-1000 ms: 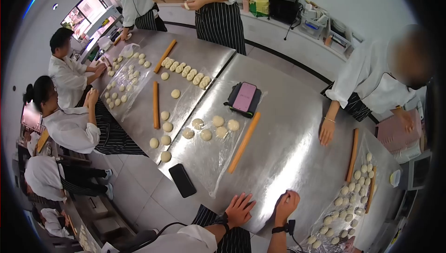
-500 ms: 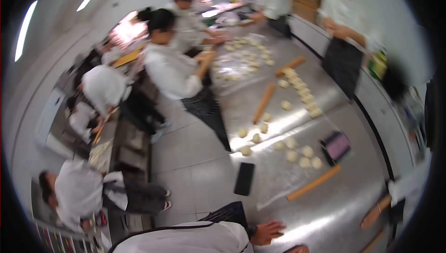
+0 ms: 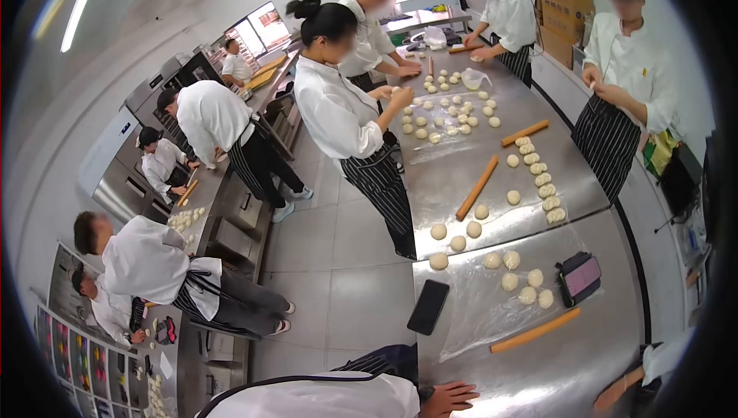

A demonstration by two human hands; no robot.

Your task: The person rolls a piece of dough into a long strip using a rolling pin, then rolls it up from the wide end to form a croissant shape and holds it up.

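Neither of my own hands shows in the head view. Beside the bottom edge, a hand point(image 3: 451, 399) with spread fingers lies flat on the steel table point(image 3: 538, 381); its dark cuff and white sleeve point(image 3: 330, 399) appear to belong to a person close by on the left. At the lower right, another person's bare forearm point(image 3: 617, 390) reaches over the table. Nearer the middle, round dough balls point(image 3: 510, 282) rest on clear plastic sheeting point(image 3: 469, 333). A wooden rolling pin point(image 3: 536, 330) lies beside them, with a black phone point(image 3: 428, 306) and a pink-and-black case point(image 3: 580, 278) nearby.
Farther up the table are two more rolling pins point(image 3: 477, 187) point(image 3: 525, 133), a row of knotted dough pieces point(image 3: 546, 186) and many dough balls point(image 3: 438, 231). People in white jackets stand along both sides. A second bench point(image 3: 201, 222) runs along the left, beyond the tiled floor point(image 3: 307, 264).
The view has shifted and sharpened, so the table's contents sit lower and farther right. Fingertips at the bottom edge have left the view. The flat hand stays on the table.
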